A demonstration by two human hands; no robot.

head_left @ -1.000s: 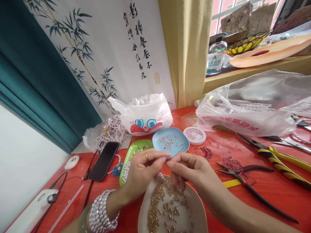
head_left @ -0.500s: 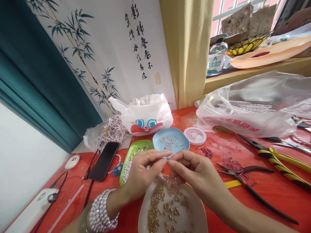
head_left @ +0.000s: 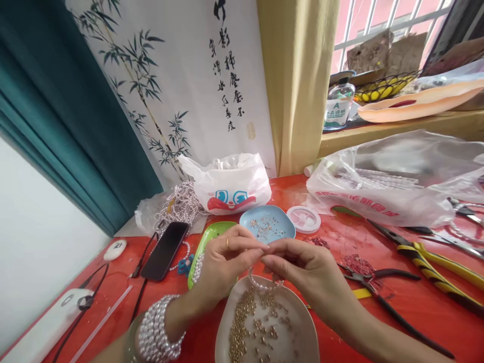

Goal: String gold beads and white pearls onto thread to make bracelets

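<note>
My left hand (head_left: 232,252) and my right hand (head_left: 302,262) meet fingertip to fingertip above a pale dish (head_left: 310,327) of gold beads (head_left: 242,312). Thumb and forefinger are pinched on both sides. A thin strand of pearl beads (head_left: 261,287) hangs in a curve under the fingers, over the dish's far rim. The ends of the strand are hidden in the pinch. My left wrist wears several rows of a pearl bracelet (head_left: 157,327). Partly behind my left hand is a green tray (head_left: 212,232) with white pearls (head_left: 197,269).
A blue dish (head_left: 267,222) of small metal pins stands beyond my hands, beside a round lid (head_left: 303,220). Black-handled pliers (head_left: 372,280) and yellow-black pliers (head_left: 427,262) lie right. A phone (head_left: 165,251) and bead strands (head_left: 181,204) lie left; plastic bags (head_left: 230,184) stand behind.
The view has tilted slightly, so the scene sits a little lower. My fingertips have closed tighter together, and the hanging strand shows more clearly over the dish.
</note>
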